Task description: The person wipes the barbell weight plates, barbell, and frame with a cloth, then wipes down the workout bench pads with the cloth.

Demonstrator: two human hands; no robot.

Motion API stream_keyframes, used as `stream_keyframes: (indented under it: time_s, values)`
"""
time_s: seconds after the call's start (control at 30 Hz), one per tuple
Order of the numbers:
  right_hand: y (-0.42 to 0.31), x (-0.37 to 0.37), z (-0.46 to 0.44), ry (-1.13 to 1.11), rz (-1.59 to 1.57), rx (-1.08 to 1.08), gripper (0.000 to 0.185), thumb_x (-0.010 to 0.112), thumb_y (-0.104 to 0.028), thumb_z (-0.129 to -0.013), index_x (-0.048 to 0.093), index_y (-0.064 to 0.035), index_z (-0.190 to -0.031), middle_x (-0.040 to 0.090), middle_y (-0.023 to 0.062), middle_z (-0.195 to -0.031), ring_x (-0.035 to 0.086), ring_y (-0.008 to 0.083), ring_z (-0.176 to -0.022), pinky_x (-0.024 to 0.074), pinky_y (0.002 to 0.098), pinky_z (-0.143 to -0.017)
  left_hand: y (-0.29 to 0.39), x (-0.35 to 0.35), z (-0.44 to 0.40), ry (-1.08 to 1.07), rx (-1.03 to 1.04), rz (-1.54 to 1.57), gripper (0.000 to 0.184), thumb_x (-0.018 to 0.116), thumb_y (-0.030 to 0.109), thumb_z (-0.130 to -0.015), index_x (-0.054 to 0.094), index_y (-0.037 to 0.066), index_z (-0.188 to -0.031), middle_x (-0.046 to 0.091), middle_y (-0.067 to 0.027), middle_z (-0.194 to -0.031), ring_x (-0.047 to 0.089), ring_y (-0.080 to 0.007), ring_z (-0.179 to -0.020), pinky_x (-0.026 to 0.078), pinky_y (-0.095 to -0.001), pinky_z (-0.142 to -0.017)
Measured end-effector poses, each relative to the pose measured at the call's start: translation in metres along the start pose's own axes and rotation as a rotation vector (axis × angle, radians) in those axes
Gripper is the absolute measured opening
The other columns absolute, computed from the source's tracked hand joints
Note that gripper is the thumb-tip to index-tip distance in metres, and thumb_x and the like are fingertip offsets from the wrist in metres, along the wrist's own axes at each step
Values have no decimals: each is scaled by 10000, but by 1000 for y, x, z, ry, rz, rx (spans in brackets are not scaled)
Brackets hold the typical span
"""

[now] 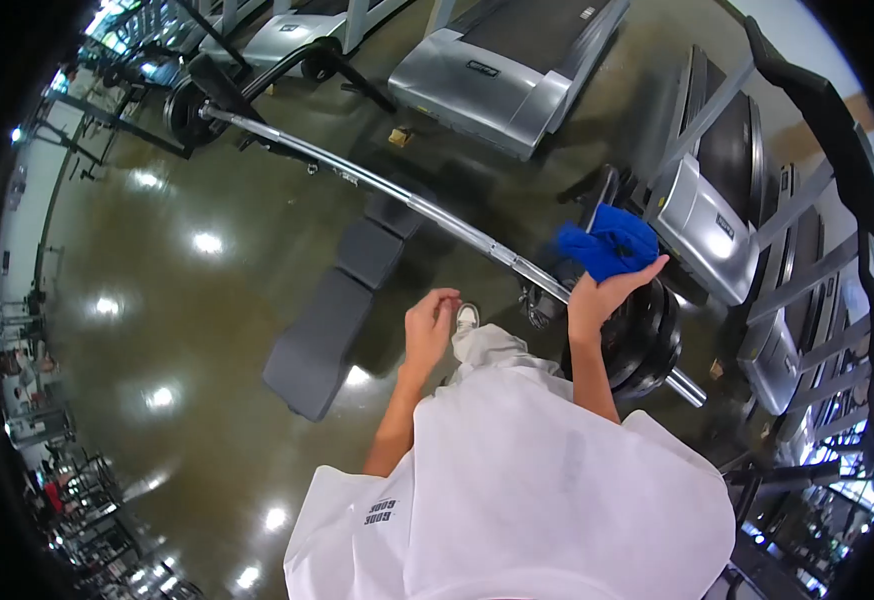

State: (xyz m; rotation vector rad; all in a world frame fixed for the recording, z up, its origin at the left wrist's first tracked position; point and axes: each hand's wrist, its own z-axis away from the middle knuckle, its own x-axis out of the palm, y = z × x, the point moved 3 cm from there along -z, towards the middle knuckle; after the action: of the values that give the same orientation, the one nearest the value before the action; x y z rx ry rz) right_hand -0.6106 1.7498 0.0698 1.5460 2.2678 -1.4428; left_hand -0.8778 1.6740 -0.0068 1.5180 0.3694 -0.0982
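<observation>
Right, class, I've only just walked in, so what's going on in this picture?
A person in a white shirt is in a gym, holding a blue cloth in the right hand. The left hand is empty, its fingers loosely curled. In front is a barbell with black plates on it, and a grey bench stands nearby.

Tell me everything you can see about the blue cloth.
The cloth is bright blue, soft-looking fabric, bunched into uneven folds with a dark hollow near its middle. The right hand holds it, most fingers hidden. In the picture it appears just above the black plates; whether it touches anything besides the hand isn't clear.
</observation>
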Motion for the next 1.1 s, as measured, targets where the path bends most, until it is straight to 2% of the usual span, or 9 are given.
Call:
stream_keyframes:
  time_s: [0.1,0.27,0.4,0.47,0.57,0.67,0.7,0.83,1.1]
  values:
    - [6,4,0,166,-343,201,1029,752,-95,-880,90,-12,-1664,475,188,-1480,483,288,-1361,286,421,-1224,-6,-23,-31,-17,43,-13,180,563,40,-1027,716,-9,-1110,780,-152,-942,769,-221,-897,578,-319,-796]
    - [53,6,-6,34,-570,224,1039,833,-110,-813,208,-38,-1640,554,122,-1399,535,240,-1298,372,379,-1171,-29,-40,-77,-8,10,-35,183,553,24,-1037,716,-17,-1110,774,-117,-943,732,-157,-883,564,-288,-816]
    - [41,-11,11,-53,-388,153,782,739,-13,-835,368,-1,-1524,554,121,-1387,538,224,-1288,416,362,-1138,-40,-16,-97,-39,7,72,191,537,14,-1047,712,-19,-1117,761,-89,-951,703,-135,-885,551,-268,-827]
    - [55,-17,41,19,29,265,753,659,40,-797,411,14,-1508,570,197,-1443,549,323,-1350,405,379,-1153,-38,-3,-100,-141,20,62,189,539,15,-1047,710,-21,-1120,760,-88,-951,702,-134,-886,551,-268,-835]
    - [61,-38,68,-23,-213,474,718,591,84,-771,454,19,-1473,560,229,-1460,538,396,-1373,392,404,-1169,-30,16,-105,-311,77,77,180,555,8,-1037,709,-23,-1125,763,-96,-957,718,-140,-908,559,-272,-838]
    - [47,-52,83,-64,65,565,731,579,102,-771,456,-8,-1484,544,244,-1480,514,457,-1379,392,434,-1178,-34,16,-114,-379,134,60,172,582,-9,-1000,716,-12,-1108,767,-112,-956,739,-172,-883,571,-292,-797]
    - [54,-47,91,-124,201,433,769,657,28,-778,439,11,-1515,483,264,-1543,430,429,-1467,322,460,-1235,-37,12,-117,-396,194,45,171,603,-19,-969,721,0,-1092,768,-125,-951,752,-198,-850,579,-308,-763]
    - [78,11,138,-353,834,141,785,610,-138,-846,371,73,-1563,348,243,-1655,169,450,-1593,116,574,-1298,-24,-17,-150,-373,302,-42,184,602,-41,-937,721,0,-1071,767,-146,-952,752,-259,-832,578,-321,-755]
    - [31,56,147,-275,618,262,821,629,-67,-868,255,122,-1573,289,352,-1628,242,509,-1540,157,534,-1302,-28,-82,-207,-352,280,-63,152,609,-19,-973,725,-16,-1071,782,-133,-961,767,-223,-875,583,-306,-796]
